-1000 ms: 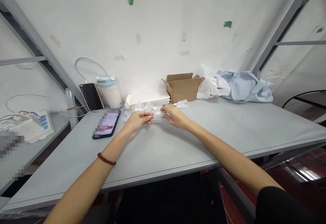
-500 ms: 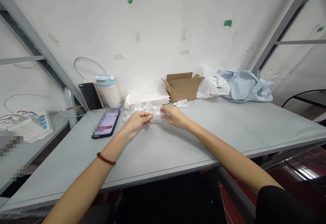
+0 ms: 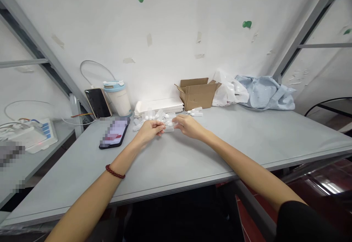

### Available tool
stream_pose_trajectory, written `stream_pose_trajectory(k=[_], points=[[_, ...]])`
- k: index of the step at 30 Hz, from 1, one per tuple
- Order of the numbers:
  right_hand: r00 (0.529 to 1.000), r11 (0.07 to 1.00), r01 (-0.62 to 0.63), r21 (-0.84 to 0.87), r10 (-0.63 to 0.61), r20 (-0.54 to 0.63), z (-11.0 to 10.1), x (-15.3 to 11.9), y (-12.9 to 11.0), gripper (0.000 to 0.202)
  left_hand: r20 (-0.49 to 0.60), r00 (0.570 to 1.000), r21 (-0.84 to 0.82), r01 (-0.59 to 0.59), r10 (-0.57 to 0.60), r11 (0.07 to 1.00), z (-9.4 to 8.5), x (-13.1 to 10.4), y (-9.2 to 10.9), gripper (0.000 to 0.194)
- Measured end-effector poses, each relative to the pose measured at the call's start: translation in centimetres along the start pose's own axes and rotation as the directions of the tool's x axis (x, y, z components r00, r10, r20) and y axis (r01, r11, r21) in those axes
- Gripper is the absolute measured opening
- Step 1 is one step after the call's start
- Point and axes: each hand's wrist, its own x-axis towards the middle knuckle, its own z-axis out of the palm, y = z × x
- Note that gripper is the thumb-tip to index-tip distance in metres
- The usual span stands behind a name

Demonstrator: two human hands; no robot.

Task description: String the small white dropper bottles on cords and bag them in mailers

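Observation:
Several small clear plastic pieces [image 3: 150, 115] lie in a loose pile near the middle of the grey table [image 3: 176, 161]. My left hand [image 3: 150, 130], with a dark red bead bracelet [image 3: 114, 171] at its wrist, pinches something small at the pile's front right. Facing it from the right, my right hand [image 3: 187, 125] has its thumb and fingers closed on a clear plastic piece [image 3: 168, 123] between the two hands. Another clear plastic piece [image 3: 196, 112] rests behind my right hand, in front of the cardboard box [image 3: 198, 96].
White flat packets [image 3: 159, 105] are stacked behind the pile. A phone [image 3: 114, 134] lies at the left; another phone [image 3: 98, 103] leans beside a cup [image 3: 120, 99]. A white bag [image 3: 228, 90] and blue cloth [image 3: 265, 91] sit at the back right.
Both hands stay almost in place, with only a slight shift of the fingers around the small piece. The camera view has moved very slightly.

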Motion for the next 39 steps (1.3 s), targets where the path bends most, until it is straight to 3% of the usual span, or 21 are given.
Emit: stream_pose_trajectory(k=[10, 21, 26, 31, 39], points=[[0.998, 0.981, 0.055, -0.189, -0.054, 0.010, 1.5, 0.0, -0.1, 0.012, 0.004, 1.000, 0.102, -0.023, 0.022, 0.994, 0.2, -0.1, -0.1, 0.019], [0.986, 0.950, 0.150, -0.272, -0.164, -0.028, 2.5, -0.4, -0.2, 0.010, -0.002, 1.000, 0.064, 0.003, -0.003, 0.998, 0.3, -0.2, -0.4, 0.015], [0.986, 0.967, 0.133, -0.217, -0.151, -0.069, 2.4, -0.1, 0.2, 0.011, 0.016, 0.999, 0.008, 0.028, -0.028, 1.000, 0.0, -0.2, 0.1, 0.018], [0.989, 0.990, 0.067, -0.126, -0.083, -0.125, 1.6, 0.2, 0.8, 0.018, -0.046, 0.999, -0.065, -0.024, 0.021, 0.998, -0.4, -0.1, 0.5, 0.029], [0.985, 0.991, 0.101, -0.091, -0.112, -0.130, 1.6, 0.0, 0.6, 0.018, 0.020, 0.998, 0.026, -0.068, 0.067, 0.997, -0.1, 0.0, 0.3, 0.031]])
